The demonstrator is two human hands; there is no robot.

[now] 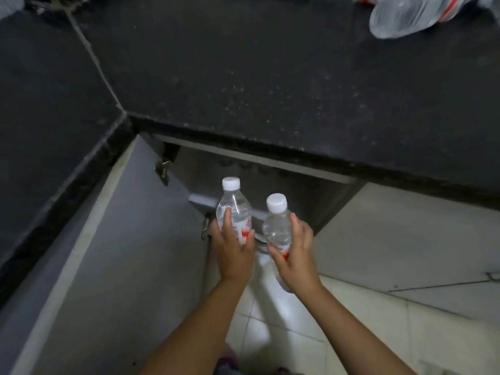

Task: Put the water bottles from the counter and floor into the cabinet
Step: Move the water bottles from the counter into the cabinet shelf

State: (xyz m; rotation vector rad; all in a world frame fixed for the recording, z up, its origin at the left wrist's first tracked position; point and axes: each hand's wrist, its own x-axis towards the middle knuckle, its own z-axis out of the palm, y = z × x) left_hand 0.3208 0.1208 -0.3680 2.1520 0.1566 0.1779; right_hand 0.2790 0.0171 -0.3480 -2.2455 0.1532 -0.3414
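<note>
each hand's fingers [226,217] wrap 1 upright water bottle [234,209].

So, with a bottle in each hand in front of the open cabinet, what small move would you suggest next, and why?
Probably lower both bottles forward into the open cabinet. The left hand grips one capped bottle and the right hand grips the other bottle, both upright just outside the opening, and the door is swung wide. More bottles lie on the counter.
</note>
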